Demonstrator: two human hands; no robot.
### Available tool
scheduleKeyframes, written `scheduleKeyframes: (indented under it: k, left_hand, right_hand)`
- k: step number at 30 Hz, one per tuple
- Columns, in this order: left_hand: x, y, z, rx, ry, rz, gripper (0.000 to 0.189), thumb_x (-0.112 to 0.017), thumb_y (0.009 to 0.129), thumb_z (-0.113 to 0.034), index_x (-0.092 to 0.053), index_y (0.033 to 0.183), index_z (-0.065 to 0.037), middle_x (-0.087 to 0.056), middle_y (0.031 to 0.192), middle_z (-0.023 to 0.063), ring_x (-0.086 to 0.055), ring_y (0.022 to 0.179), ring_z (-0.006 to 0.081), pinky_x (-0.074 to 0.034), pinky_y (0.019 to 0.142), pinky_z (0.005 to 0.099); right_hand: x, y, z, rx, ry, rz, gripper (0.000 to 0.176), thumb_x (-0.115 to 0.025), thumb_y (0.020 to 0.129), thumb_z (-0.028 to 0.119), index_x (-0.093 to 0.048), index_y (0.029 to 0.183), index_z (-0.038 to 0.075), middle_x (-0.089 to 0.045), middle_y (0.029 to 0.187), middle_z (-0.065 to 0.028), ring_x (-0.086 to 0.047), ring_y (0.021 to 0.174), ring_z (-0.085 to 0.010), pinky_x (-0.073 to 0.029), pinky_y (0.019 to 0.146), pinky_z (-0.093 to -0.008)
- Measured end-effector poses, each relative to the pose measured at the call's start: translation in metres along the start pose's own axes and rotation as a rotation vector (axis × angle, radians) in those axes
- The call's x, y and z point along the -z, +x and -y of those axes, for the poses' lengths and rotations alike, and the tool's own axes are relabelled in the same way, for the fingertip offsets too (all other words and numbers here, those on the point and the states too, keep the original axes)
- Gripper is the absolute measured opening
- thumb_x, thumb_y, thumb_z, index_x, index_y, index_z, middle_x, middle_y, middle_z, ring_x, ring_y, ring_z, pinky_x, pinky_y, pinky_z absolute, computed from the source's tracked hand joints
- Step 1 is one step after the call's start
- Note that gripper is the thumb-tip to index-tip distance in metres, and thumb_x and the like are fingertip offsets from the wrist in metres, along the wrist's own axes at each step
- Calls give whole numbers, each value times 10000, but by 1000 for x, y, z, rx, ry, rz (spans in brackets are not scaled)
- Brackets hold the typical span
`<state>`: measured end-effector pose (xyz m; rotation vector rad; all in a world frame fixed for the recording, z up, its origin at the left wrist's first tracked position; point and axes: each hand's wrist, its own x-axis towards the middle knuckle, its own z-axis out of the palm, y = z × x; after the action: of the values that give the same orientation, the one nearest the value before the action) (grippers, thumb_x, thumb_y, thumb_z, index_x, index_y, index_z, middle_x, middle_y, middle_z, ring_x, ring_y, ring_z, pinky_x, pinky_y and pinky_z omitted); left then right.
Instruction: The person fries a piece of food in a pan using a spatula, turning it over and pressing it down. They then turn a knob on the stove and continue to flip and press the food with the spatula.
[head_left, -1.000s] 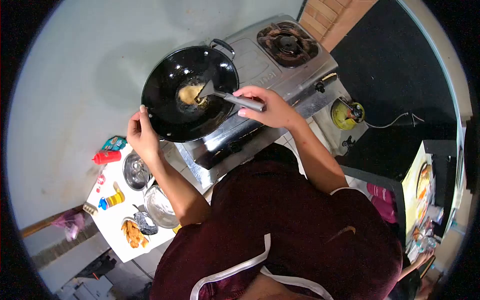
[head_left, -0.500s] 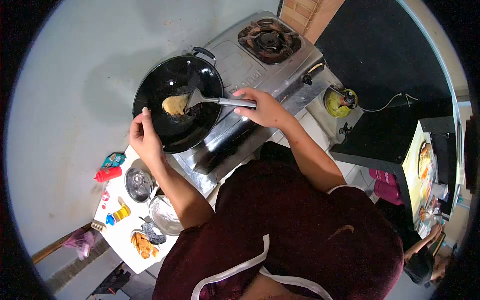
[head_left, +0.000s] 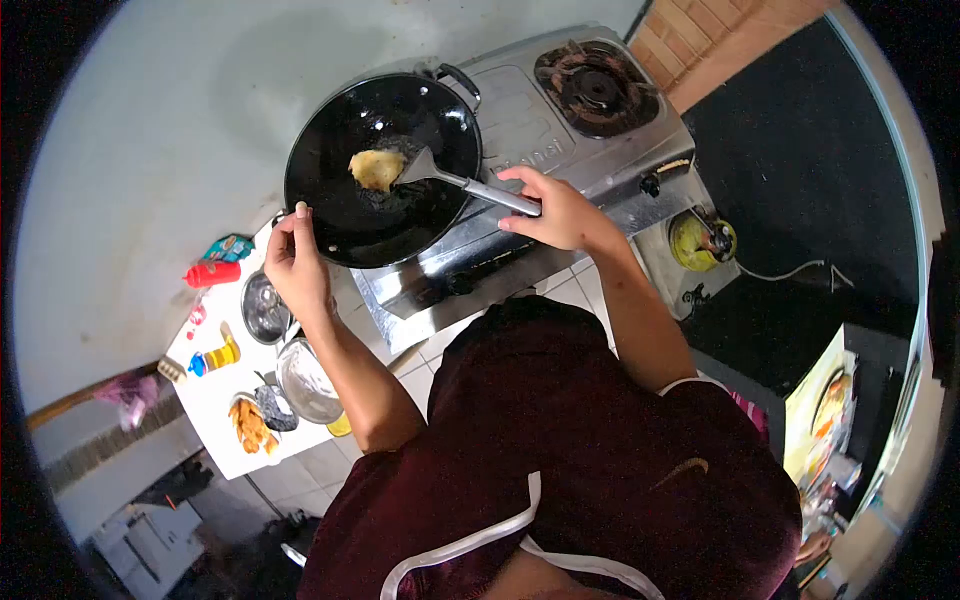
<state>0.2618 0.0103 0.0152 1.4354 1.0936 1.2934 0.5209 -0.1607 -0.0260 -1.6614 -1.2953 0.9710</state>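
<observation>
- Right hand (head_left: 560, 210): yours, closed around the grey handle of a spatula (head_left: 470, 184); the arm reaches in from the lower right.
- Spatula: the blade lies inside the wok, tilted, with its front edge touching the piece of food.
- Food (head_left: 376, 168): one yellow, flat fried piece, up on the far inner slope of the wok, just left of the spatula blade.
- Wok (head_left: 345, 215): black, round and oily, seated on the left burner of the stove. A loop handle shows on its far side.
- Left hand (head_left: 295, 265): yours, fingers curled shut at the wok's near edge, thumb up against the rim; whatever handle is under it is hidden.
- Stove (head_left: 560, 140): steel, two burners, with the right burner (head_left: 597, 88) bare.
- Gas cylinder (head_left: 700, 240): yellow-green, on the floor to the right of the stove.
- Side table (head_left: 205, 405): white, to your left below the wok. It carries a red bottle (head_left: 210, 272), two metal bowls (head_left: 265, 305) (head_left: 308, 380), a small yellow bottle (head_left: 222, 355) and some fried pieces (head_left: 248, 425).
</observation>
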Motion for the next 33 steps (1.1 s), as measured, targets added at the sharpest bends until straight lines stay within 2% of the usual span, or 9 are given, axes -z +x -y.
scheduleKeyframes:
  k: [5,8,17,21,24,26,28,30,33]
  left_hand:
    - [15,-17,-6,63,51,-60,146,-630,878,-142,-631,832,-3,-611,783,1,-507,732,50,-389,675,179]
    - [21,-20,-6,57,88,-103,189,-647,869,-191,-623,826,-9,-586,752,-20,-458,670,37,-349,613,172]
    - [42,-1,-21,8,136,-144,197,-627,878,-179,-629,807,4,-558,691,-29,-431,641,41,-342,599,182]
    - [59,4,-20,36,146,-143,207,-627,878,-190,-633,804,4,-537,677,-36,-416,630,36,-333,587,182]
    - [68,9,-13,57,146,-133,217,-631,877,-202,-634,803,3,-525,670,-40,-405,622,33,-325,574,181]
    - [72,14,-9,41,151,-117,222,-633,876,-208,-635,803,2,-520,667,-41,-400,617,33,-319,567,180]
    - [73,17,-8,115,174,-119,240,-645,865,-255,-637,803,-23,-599,784,0,-480,750,76,-382,716,218]
    - [74,20,-5,95,152,-104,238,-643,867,-246,-638,810,-15,-604,792,8,-489,759,80,-386,729,223]
    - [74,23,0,48,118,-87,227,-642,869,-217,-635,811,3,-591,751,1,-475,712,64,-382,674,207]
  right_hand:
    - [3,7,13,-33,85,60,431,-654,796,70,-494,1196,73,-564,730,-9,-471,695,-81,-402,655,-240]
    - [3,20,17,177,128,-71,261,-655,797,114,-637,1050,55,-665,911,-61,-575,782,-115,-462,714,-267]
    - [-25,47,35,194,301,-256,263,-706,787,131,-656,1035,56,-677,880,-27,-594,743,-69,-466,664,-210]
    - [-39,49,45,251,234,-347,258,-726,773,138,-657,1004,47,-683,864,-44,-619,751,-84,-475,664,-216]
    - [-42,54,49,489,-62,-507,262,-747,741,155,-664,968,53,-675,823,-92,-644,710,-163,-487,638,-256]
    - [-44,55,50,445,-71,-507,241,-737,752,174,-668,949,55,-672,811,-99,-646,706,-174,-485,626,-265]
    - [-45,51,54,393,-80,-505,223,-727,763,193,-673,930,57,-670,800,-107,-648,701,-184,-483,613,-273]
    - [-44,48,62,201,-176,-450,217,-680,806,226,-672,926,46,-664,781,-140,-651,677,-210,-481,601,-284]
    - [-51,49,62,208,-108,-546,227,-636,840,237,-668,943,38,-654,748,-163,-642,634,-229,-480,597,-292]
